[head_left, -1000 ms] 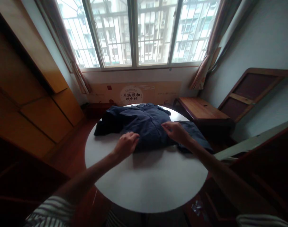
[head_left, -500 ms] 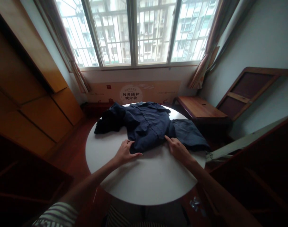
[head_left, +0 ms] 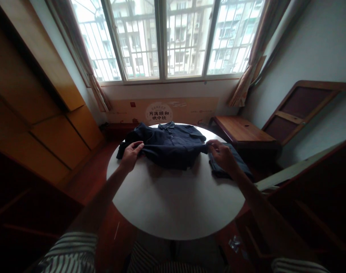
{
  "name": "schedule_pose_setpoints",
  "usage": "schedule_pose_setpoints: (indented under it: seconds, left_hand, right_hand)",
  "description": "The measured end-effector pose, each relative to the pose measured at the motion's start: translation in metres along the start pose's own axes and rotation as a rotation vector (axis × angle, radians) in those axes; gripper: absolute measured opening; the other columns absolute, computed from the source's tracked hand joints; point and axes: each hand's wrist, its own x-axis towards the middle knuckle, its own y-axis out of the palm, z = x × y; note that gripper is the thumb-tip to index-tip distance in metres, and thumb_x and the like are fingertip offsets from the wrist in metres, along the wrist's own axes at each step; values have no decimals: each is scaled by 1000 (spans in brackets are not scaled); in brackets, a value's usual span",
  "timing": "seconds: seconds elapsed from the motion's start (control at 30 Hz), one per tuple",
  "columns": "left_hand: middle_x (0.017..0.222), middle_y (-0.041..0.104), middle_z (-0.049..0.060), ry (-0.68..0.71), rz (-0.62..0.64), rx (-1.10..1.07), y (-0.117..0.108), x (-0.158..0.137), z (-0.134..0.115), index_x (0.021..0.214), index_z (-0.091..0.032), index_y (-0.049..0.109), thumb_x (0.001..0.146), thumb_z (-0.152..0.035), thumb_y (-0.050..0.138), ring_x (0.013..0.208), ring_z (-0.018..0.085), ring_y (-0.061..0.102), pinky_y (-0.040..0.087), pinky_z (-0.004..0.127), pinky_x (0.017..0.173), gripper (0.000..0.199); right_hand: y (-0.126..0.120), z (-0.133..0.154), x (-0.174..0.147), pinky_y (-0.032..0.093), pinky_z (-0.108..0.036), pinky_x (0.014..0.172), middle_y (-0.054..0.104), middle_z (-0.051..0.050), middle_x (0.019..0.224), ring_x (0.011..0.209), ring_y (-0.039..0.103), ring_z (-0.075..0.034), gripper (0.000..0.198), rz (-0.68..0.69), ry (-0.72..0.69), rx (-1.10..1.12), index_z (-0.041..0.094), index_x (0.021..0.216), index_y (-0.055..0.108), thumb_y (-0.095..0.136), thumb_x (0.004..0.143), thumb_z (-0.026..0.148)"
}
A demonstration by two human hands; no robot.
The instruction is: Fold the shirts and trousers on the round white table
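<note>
Observed dark blue shirt [head_left: 173, 153] on round white bench [head_left: 175, 206], collar toward window [head_left: 184, 45]. Found stretched across near part: clamped in left hand [head_left: 130, 155] at one side, in right hand [head_left: 220, 154] at other, well apart. Noted folded dark garment [head_left: 218, 169] beside shirt, at right.

A round, smooth, white-topped table [head_left: 178, 204] carries everything here. Across its far half lies a navy-blue, collared, button-front cloth shirt [head_left: 173, 151], collar toward the far rim, its near part drawn up in a loose fold. On the table's right side, near the shirt, lies a flat, folded, dark grey-blue cloth garment [head_left: 241, 163]. Bunched blackish cloth [head_left: 121, 152] sits at the left rim; in such dim light it could be a sleeve or a separate piece.
</note>
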Motion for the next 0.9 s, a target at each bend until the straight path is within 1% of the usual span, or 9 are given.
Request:
schedule_pose_setpoints:
  seconds: [0.1,0.2,0.33,0.43,0.63,0.7,0.77,0.83,0.9]
  left_hand:
    - [95,65,7,89,-104,179,-14,-5,10,118,-15,54,85,-31,63,77,16,66,58,32,71,38]
    - [113,60,12,482,-112,642,-24,-36,36,116,-18,58,88,-28,62,106,25,62,53,43,94,31]
    - [122,61,13,896,314,1031,-32,-72,62,110,-22,66,90,-26,62,120,26,56,44,45,106,22]
    - [128,63,13,923,555,1148,-34,-75,69,115,-23,68,88,-29,65,128,29,52,34,53,112,28]
    - [112,73,7,862,547,1125,-22,-64,72,110,-24,70,97,-14,46,130,25,54,17,62,117,29]
    - [102,76,6,898,500,1049,-14,-67,70,108,-22,69,98,-13,43,116,22,65,20,57,119,29]
    - [92,76,3,919,436,1016,-6,-72,64,107,-21,67,100,-15,41,90,17,73,24,53,119,28]
    - [84,74,1,941,435,1007,0,-77,56,108,-20,66,102,-19,39,72,13,71,34,49,116,28]
    - [80,72,1,956,466,993,3,-80,49,108,-19,65,103,-23,38,67,13,69,49,40,102,28]
  right_hand:
    - [5,-2,-18,58,-40,80,73,-10,94,85,72,-25,30,2,45,31,17,120,60,52,93,27]
    - [24,-8,-61,56,-45,93,69,-15,119,104,69,-27,38,225,-78,16,17,127,59,57,90,26]
    - [42,-13,-103,48,-49,105,56,-19,140,127,56,-30,49,428,-178,-107,17,138,54,60,91,31]
    - [47,-7,-106,47,-51,105,56,-19,139,128,53,-31,50,421,-197,-186,18,137,56,62,91,35]
    - [56,32,-94,44,-55,98,56,-19,133,119,51,-37,72,445,-281,-245,21,136,58,78,74,53]
    - [60,46,-94,38,-57,101,54,-19,135,122,48,-38,75,470,-339,-231,20,135,58,79,72,56]
    - [65,56,-93,32,-59,105,58,-18,130,122,48,-37,57,477,-393,-223,19,126,63,75,79,50]
    - [68,60,-91,32,-55,106,66,-14,109,108,57,-29,22,502,-422,-227,17,106,67,62,92,33]
    - [69,58,-90,42,-45,97,66,-10,88,86,60,-22,21,524,-419,-218,16,88,64,46,98,18]
